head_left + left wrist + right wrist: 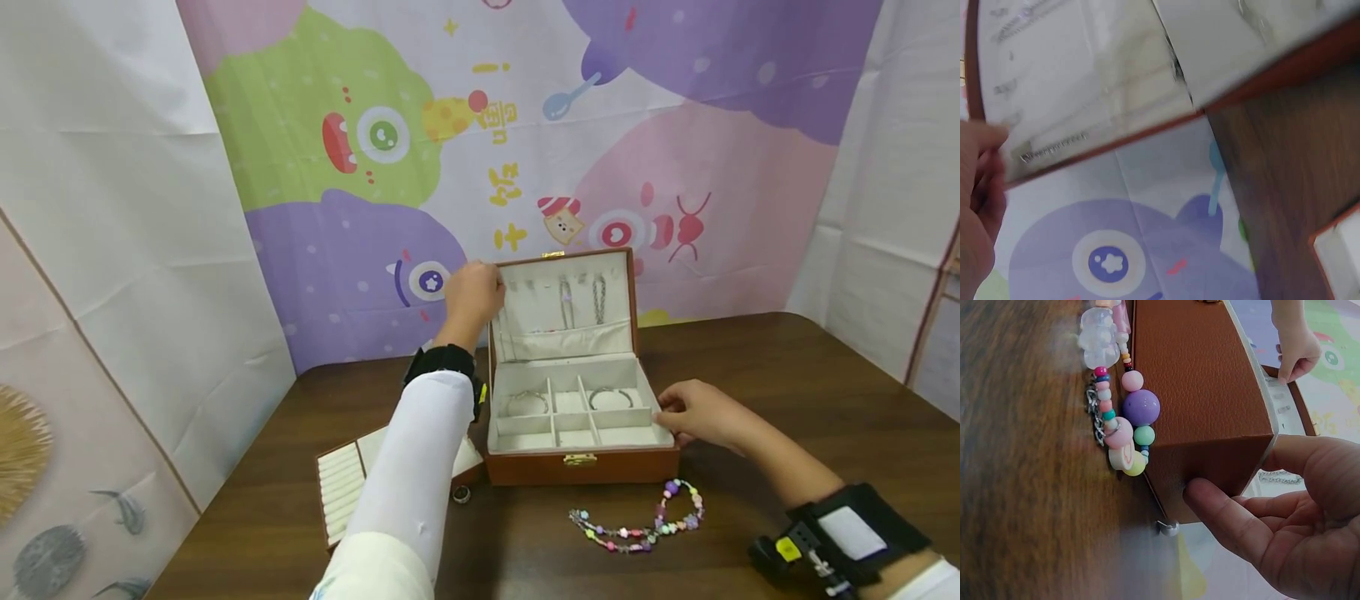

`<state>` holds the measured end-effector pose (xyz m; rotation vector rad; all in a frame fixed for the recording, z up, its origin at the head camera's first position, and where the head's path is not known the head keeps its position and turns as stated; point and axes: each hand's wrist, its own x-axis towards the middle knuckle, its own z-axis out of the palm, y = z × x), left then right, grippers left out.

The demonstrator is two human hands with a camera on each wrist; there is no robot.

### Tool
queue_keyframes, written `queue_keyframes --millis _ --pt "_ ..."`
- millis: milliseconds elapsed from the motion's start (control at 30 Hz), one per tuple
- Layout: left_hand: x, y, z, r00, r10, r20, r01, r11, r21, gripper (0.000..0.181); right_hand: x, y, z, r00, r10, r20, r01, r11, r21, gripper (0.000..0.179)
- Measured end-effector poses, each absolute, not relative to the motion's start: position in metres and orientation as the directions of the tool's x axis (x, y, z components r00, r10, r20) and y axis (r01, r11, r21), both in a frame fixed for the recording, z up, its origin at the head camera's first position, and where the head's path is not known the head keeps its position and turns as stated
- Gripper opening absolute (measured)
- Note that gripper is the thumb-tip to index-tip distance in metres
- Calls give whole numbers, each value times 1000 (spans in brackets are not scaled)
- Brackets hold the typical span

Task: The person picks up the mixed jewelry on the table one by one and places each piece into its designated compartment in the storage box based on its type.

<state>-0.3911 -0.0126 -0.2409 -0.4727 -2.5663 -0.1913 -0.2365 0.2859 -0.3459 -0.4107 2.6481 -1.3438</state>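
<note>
A brown leather jewelry box [581, 471] stands on the table with its lid [536, 308] raised. My left hand [472, 300] grips the lid's upper left corner. At the box's right side wall, my right hand [705, 412] holds the rim; the right wrist view shows one digit pressed on the outer leather and the others over the edge. Inside the white compartments lie two bracelets, a left bracelet [528, 396] and a right bracelet [611, 390]. Silver chains [599, 298] hang on the lid's lining. In front of the box lies a colorful beaded necklace [670, 487].
To the left, a cream-lined tray [339, 483] with ring rolls lies partly under my left forearm. A ring [461, 494] sits between tray and box. Behind the wooden table [765, 358] hangs a cartoon-printed cloth [517, 50]. A small silvery bead-like piece [1169, 529] is beside the box's right side.
</note>
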Motion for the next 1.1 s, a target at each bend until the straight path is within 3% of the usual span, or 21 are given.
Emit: queue_keyframes --millis 100,200,300,400,667,1100 --pt "-388 -7 -247 -824 398 403 451 892 41 41 -236 287 -346 -953 -302 -1 -178 563 -807 37" --pt "-385 1 -254 -859 459 226 471 882 0 32 -237 288 -345 -954 -300 7 -187 576 -796 37" --pt "-380 11 -263 -887 456 72 453 890 -51 13 -237 290 -345 -954 -298 8 -189 583 -790 36" --pt "-373 20 -272 -918 397 -19 397 916 -55 18 -237 290 -345 -953 -302 10 -192 580 -792 36" --pt "-363 30 -286 -953 302 -31 304 949 -88 24 -239 287 -347 -953 -303 12 -193 577 -793 36" --pt "-367 24 -291 -937 345 -62 348 935 -65 24 -238 285 -346 -955 -298 15 -204 616 -761 38"
